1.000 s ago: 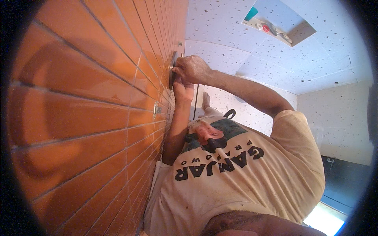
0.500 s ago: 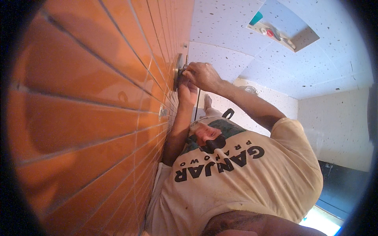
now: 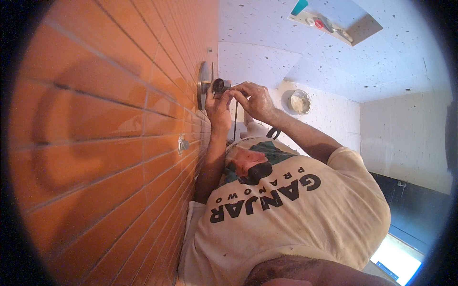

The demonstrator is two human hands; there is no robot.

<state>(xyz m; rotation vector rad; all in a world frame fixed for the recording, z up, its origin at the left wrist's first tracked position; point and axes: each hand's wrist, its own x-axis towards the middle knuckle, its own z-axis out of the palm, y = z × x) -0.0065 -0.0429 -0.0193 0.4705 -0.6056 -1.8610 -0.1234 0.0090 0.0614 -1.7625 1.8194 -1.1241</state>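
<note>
Dark cylindrical fitting stands out from the round silvery metal plate on the orange tiled wall, left hand curled around it, right hand pinched at its end, grip unclear; I'd brace left, turn gently.

- Likely a bathroom or shower room
- Nine o'clock: glossy orange tiled wall
- Eleven o'clock: round metal plate on that wall
- One o'clock: recessed niche holding small items
- Two o'clock: round tub on pale floor
</note>
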